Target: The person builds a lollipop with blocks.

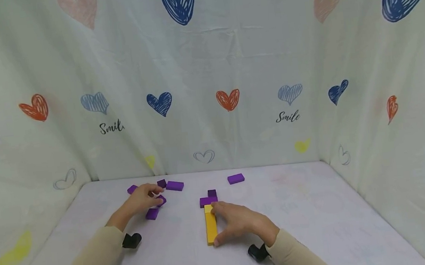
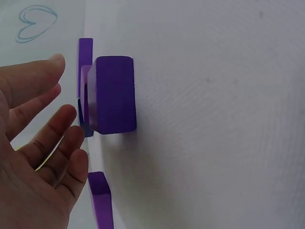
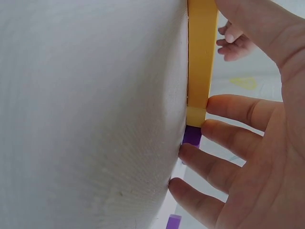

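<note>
Overall, head view: one yellow bar (image 1: pixel 211 227) on the table (image 1: pixel 304 226); eight purple blocks (image 1: pixel 236 179) visible: two by the bar's far end, five around the left hand (image 1: pixel 145 198), which partly hides one, and one farther right. Left wrist: fingers spread, pinching nothing, beside a block. Right wrist: right hand (image 3: pixel 271 157) spread, fingertips touching the bar's side.

We see the left sleeve (image 1: pixel 88 264) at eight o'clock and the right sleeve (image 1: pixel 299 255) at five — both long and plain beige. Beside the left cuff (image 1: pixel 115 236), at its four o'clock, we notice a black part (image 1: pixel 132 240) with rounded end — beside the right cuff (image 1: pixel 280 243), at its eight o'clock, a second black part (image 1: pixel 256 253).
</note>
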The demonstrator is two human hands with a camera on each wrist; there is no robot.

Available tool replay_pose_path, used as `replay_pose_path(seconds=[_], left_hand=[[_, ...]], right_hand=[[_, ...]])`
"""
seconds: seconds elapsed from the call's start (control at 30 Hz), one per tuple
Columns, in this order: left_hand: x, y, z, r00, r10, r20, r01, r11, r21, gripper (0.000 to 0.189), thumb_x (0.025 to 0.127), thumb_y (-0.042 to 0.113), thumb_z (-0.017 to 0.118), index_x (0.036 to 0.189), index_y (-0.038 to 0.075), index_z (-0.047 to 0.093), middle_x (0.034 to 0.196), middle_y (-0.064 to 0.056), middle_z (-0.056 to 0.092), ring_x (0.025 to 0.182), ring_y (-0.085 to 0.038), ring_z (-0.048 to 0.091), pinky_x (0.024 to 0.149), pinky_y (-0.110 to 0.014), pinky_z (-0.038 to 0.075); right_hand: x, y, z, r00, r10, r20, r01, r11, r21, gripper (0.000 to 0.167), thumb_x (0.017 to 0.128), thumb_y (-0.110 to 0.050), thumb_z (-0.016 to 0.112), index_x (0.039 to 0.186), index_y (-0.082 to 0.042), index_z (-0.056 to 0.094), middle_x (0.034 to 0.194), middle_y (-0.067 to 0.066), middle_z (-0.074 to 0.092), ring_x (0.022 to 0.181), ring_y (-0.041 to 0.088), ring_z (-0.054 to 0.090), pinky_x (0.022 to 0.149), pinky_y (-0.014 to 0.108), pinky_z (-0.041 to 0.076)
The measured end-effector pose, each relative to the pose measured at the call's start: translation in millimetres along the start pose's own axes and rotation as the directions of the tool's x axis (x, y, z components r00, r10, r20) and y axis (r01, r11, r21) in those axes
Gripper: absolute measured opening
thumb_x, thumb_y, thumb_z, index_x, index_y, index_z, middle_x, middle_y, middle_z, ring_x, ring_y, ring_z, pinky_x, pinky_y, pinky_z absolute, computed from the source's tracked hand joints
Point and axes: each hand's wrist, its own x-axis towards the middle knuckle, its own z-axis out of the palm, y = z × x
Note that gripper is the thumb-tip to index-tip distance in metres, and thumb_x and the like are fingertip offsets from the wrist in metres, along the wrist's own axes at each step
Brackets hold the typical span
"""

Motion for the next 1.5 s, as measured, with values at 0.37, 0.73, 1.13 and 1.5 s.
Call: replay_pose_path(seconds=[0.37,0.73,1.13,1.5], left_hand=[[-8.2,-4.9,3.2,0.997,0.071,-0.024,-0.07,0.997,0.045,0.028,0.08,0.006,0.073,0.106,0.0,0.068,0.097,-0.009,0.063,0.084,-0.021,0.054,0.07,-0.032,0.046],[-8.5,-4.6,6.6,0.997,0.075,-0.006,-0.075,0.995,0.065,0.028,0.084,0.003,0.068,0.112,-0.003,0.067,0.097,-0.01,0.063,0.086,-0.023,0.057,0.072,-0.035,0.049],[2.9,6.2,17.2,1.0,-0.01,-0.025,0.012,0.996,0.088,0.028,0.083,0.012,0.072,0.109,0.005,0.069,0.096,-0.006,0.062,0.085,-0.02,0.056,0.075,-0.038,0.049],[17.9,24.3,41.3,0.998,0.039,-0.043,-0.029,0.977,0.213,0.024,0.083,0.013,0.071,0.107,0.007,0.071,0.093,-0.003,0.065,0.088,-0.02,0.06,0.083,-0.042,0.049]], right_hand=[[0.6,-0.3,2.0,1.0,-0.03,-0.008,0.029,0.999,-0.018,0.091,0.065,-0.065,0.075,0.137,-0.018,0.047,0.149,0.0,0.038,0.135,0.019,0.038,0.109,0.04,0.033],[0.1,2.3,3.8,0.999,-0.035,-0.014,0.035,0.999,-0.024,0.091,0.065,-0.067,0.075,0.136,-0.018,0.047,0.149,0.0,0.038,0.134,0.019,0.038,0.109,0.04,0.033],[1.2,1.6,3.5,0.999,-0.032,-0.014,0.031,0.999,-0.025,0.092,0.065,-0.067,0.074,0.138,-0.018,0.047,0.149,-0.001,0.038,0.135,0.018,0.037,0.11,0.04,0.032],[1.0,0.6,3.2,1.0,-0.025,-0.014,0.025,1.0,-0.019,0.092,0.065,-0.066,0.075,0.138,-0.018,0.047,0.149,0.0,0.038,0.135,0.019,0.037,0.109,0.041,0.033]])
